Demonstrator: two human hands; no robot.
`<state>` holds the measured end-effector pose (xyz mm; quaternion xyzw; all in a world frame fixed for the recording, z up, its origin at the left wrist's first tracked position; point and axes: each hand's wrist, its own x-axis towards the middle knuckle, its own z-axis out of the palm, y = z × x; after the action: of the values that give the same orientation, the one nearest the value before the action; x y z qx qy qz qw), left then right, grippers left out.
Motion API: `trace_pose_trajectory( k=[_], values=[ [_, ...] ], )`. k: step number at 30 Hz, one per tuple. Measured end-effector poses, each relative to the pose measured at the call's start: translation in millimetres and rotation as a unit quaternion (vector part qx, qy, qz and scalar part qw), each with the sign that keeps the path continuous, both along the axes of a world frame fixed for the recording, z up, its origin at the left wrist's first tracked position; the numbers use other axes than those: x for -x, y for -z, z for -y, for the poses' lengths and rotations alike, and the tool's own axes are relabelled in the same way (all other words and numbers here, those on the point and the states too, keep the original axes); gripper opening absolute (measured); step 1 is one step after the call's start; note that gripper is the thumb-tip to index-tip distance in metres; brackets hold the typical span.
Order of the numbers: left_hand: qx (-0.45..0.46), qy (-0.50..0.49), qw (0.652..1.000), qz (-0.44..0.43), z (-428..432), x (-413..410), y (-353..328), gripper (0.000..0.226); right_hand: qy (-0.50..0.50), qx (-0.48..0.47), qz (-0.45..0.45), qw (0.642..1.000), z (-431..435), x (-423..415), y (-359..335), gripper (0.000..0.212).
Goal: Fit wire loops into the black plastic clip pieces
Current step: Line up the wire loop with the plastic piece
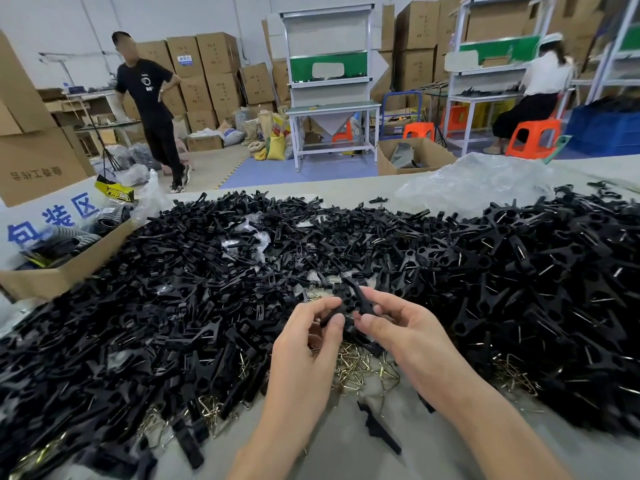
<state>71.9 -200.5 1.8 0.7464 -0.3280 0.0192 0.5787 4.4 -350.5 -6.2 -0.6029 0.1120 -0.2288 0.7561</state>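
Left hand (308, 336) and right hand (398, 327), fingers curled, each pinch a black clip piece (362, 301) above loose wire loops (360, 367).

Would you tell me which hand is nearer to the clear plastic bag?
Right. The right hand, pinching a clip, is below and left of the bag; the left hand is farther left, beside the right.

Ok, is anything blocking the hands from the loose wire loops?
Nothing visible: the wire loops lie uncovered on the table just below the left hand and right hand, though both pinch black clip pieces.
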Motion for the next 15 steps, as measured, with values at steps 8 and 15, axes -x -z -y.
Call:
trace_pose_trajectory(
  k=[8,15],
  values=[
    [0.047,0.014,0.997,-0.058,-1.2,2.3,-2.5,0.015,0.004,-0.012,0.009,1.0,-4.1,1.1,-1.8,0.04],
    [0.077,0.045,0.991,-0.102,-1.5,-1.7,-7.3,0.02,-0.014,0.031,0.016,0.999,-7.5,6.1,-10.4,0.031]
  ],
)
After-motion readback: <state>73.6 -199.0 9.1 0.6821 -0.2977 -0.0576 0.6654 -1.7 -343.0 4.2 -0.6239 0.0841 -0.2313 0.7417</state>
